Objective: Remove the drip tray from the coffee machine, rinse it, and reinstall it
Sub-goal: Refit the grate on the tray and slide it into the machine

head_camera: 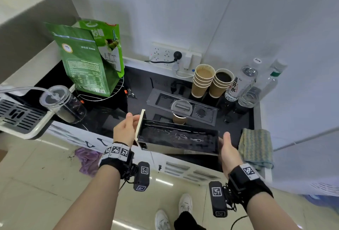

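Note:
The drip tray (176, 138) is a long black trough with a cream front panel at its left end, wet inside. I hold it level over the front edge of the black counter. My left hand (126, 128) grips the cream end. My right hand (228, 149) holds the far right end. At the far left, the coffee machine (18, 114) shows its slotted grille and white rim. A flat black tray insert (183, 105) lies on the counter behind the tray, with a clear round lid resting on it.
Green bags (91, 59) stand on a wire rack at the back left, next to a clear jar with a tube (63, 104). Stacked paper cups (211, 81) and water bottles (256, 81) fill the back right. A green cloth (255, 145) lies right; a purple rag (88, 159) hangs left.

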Demonstrator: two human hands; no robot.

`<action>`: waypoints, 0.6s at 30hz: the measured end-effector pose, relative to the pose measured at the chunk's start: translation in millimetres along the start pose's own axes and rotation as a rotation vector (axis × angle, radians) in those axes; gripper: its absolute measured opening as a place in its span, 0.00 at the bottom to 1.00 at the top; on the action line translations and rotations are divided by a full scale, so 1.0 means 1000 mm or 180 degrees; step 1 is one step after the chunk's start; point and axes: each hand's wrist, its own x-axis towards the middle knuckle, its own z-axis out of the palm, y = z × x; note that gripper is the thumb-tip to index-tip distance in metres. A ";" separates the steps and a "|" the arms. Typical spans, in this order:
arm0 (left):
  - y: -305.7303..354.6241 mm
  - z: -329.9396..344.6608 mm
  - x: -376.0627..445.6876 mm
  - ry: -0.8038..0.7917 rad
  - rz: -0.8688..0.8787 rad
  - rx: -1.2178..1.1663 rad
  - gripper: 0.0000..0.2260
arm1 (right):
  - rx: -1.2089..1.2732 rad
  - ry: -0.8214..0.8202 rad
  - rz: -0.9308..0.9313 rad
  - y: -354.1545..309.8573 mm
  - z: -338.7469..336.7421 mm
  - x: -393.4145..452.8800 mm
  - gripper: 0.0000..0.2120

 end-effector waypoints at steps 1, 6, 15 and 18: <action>-0.001 -0.005 0.003 -0.0091 -0.0052 -0.0013 0.18 | -0.0072 0.0002 -0.0164 -0.002 -0.008 -0.002 0.29; 0.006 -0.042 0.023 -0.0738 -0.0477 0.0168 0.10 | -0.0406 0.0146 -0.0337 -0.028 -0.044 -0.009 0.12; 0.038 -0.042 0.046 -0.1275 -0.0266 0.1688 0.05 | -0.1069 0.0041 -0.0078 -0.069 -0.039 -0.031 0.06; 0.049 -0.028 0.052 -0.1260 -0.0068 0.1943 0.06 | -0.1211 0.0029 -0.0093 -0.076 -0.031 -0.033 0.06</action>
